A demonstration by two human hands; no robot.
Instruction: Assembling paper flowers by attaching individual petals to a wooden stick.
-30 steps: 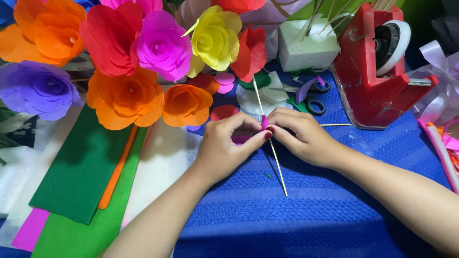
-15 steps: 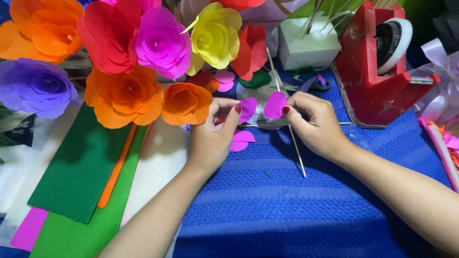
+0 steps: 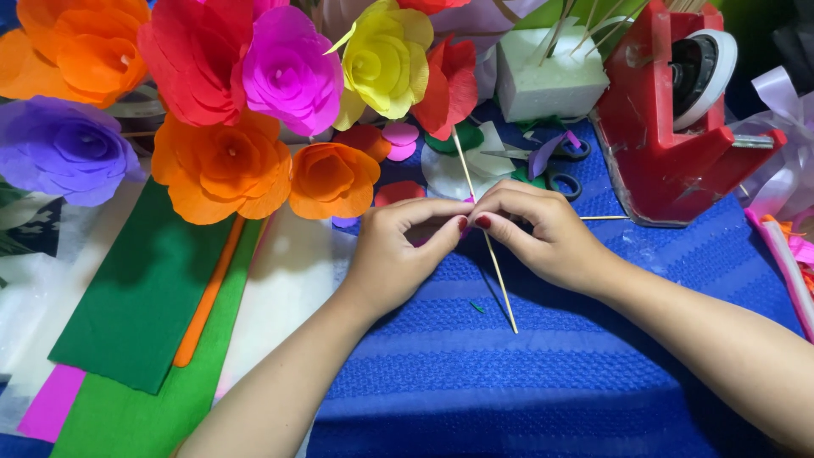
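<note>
Where the blue textured cloth [image 3: 526,390] gives way at the far left, flat sheets of crepe paper lie side by side: a pink sheet [image 3: 51,405], a dark green folded sheet [image 3: 140,297] and a narrow orange strip [image 3: 208,297] laid along its edge. Above them stands a bunch of paper roses: a purple rose [image 3: 59,148] at the left edge, a large orange rose [image 3: 222,165], a red rose [image 3: 186,55], a magenta rose [image 3: 292,72], a smaller orange rose [image 3: 332,176] and a yellow rose [image 3: 386,59].

Next comes the left hand [image 3: 394,254], resting on the blue cloth with thumb and forefinger pinched together at the thin wooden skewer [image 3: 492,246]. The skewer runs slantwise from beside the roses down to the cloth, passing between both hands. Just right of it the right hand [image 3: 543,233], its nails painted red, closes its fingertips on the same spot of the skewer, so both hands grip it, touching each other. Whether a scrap of paper sits inside the pinch cannot be told.

Behind the hands lie purple-handled scissors [image 3: 560,165] among loose paper petals, and a white foam block [image 3: 547,80] stuck with sticks. Further right stands a red tape dispenser [image 3: 670,136], and at the right edge pale ribbon [image 3: 780,144].
</note>
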